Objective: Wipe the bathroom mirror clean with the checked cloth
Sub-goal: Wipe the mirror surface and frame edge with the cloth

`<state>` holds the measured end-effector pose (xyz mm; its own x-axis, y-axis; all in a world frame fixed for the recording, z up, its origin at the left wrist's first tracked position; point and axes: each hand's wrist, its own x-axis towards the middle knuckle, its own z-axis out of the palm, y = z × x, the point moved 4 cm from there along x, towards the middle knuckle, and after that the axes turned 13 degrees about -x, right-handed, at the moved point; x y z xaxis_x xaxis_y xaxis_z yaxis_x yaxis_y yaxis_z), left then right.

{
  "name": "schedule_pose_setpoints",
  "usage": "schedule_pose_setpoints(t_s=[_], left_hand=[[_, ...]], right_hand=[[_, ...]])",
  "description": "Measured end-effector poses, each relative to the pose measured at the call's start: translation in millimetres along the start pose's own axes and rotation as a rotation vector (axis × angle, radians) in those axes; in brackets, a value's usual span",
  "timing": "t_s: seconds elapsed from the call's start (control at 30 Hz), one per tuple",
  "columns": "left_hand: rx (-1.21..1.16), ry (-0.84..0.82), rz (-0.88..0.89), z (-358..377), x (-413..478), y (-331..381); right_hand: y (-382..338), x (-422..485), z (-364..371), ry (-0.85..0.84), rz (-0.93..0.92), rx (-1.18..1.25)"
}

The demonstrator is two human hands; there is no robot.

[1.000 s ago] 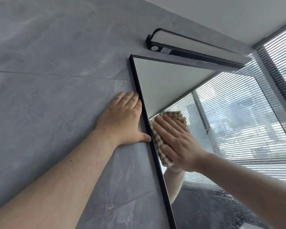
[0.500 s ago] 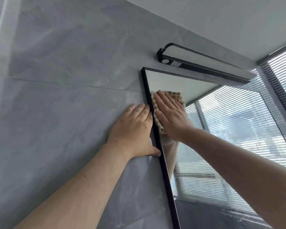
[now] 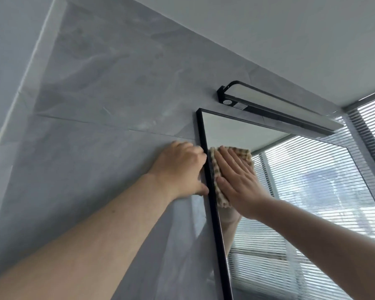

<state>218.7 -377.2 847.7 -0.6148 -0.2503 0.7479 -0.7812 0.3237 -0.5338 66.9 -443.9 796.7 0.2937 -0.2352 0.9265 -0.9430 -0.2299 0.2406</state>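
1. Head view, hands: both bare forearms reach up and forward. The left hand point(image 3: 180, 167) lies flat on the wall point(image 3: 106, 105) just beside the mirror's frame point(image 3: 218, 234), fingers straight and close together, thumb tip at the frame's edge. The right hand point(image 3: 238, 180) is flat too, its straight fingers pressing the checked cloth point(image 3: 215, 167) against the mirror point(image 3: 312, 180).
2. Head view, the cloth: a folded beige-and-brown check, soft and rumpled. It sits in the glass's upper left corner area, touching the frame, and shows above and left of the fingers.
3. Head view, surroundings: the wall is large grey marbled tile with thin joints. The frame is thin, black and straight. The glass reflects slatted blinds. A long black lamp point(image 3: 275, 109) with a pale panel hangs above the mirror.
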Motion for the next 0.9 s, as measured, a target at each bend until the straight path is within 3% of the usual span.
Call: schedule_pose_setpoints(t_s=[0.2,0.53,0.9], left_hand=[[0.084,-0.047,-0.079,7.2,14.3,-9.5],[0.082,-0.005,-0.057,7.8,13.1,-10.8],[0.072,0.008,-0.056,8.1,11.0,-11.0]], right_hand=[[-3.9,-10.4,3.4,0.018,-0.011,0.028],[7.8,110.5,-26.9,0.145,0.179,0.124],[0.4,80.6,-21.6,0.14,0.164,0.156]])
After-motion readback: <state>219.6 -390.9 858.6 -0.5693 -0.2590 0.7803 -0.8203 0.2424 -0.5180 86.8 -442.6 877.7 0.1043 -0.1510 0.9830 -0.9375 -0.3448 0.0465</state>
